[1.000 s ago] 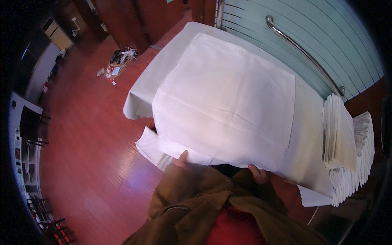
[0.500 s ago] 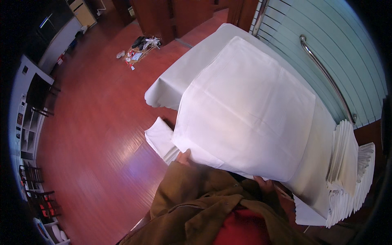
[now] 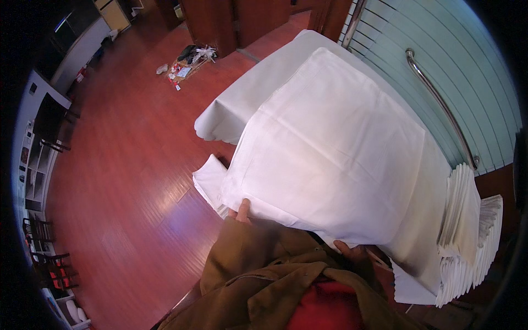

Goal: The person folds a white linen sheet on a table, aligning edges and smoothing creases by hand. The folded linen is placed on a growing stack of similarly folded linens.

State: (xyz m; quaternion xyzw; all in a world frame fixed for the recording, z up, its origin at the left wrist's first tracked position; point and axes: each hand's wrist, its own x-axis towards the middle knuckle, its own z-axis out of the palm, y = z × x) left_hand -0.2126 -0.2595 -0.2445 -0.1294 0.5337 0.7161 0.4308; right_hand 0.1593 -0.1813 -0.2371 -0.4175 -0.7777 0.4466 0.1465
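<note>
A large white cloth [image 3: 330, 148] with fold creases lies spread over a table covered in pale fabric [image 3: 242, 104]. At its near left corner my left hand [image 3: 240, 211] pinches the edge, thumb on top and fingers mostly underneath. My right hand [image 3: 352, 253] grips the near edge further right, its thumb showing beside the hem and the other fingers largely hidden. Just left of the cloth, a stack of folded white cloths [image 3: 208, 180] is partly covered by its corner. More folded white cloths [image 3: 462, 214] are piled at the table's right end.
Behind the table runs a pale green slatted glass panel with a curved metal handle [image 3: 443, 104]. Red-brown floor [image 3: 121, 165] stretches left, with a pile of litter [image 3: 190, 63] near a wooden door. Dark chairs [image 3: 52, 269] and shelves [image 3: 37, 179] line the left wall.
The cloth's near left corner has shifted slightly left, along with my left hand. My right hand has also moved a little left along the near edge, and its thumb shows more.
</note>
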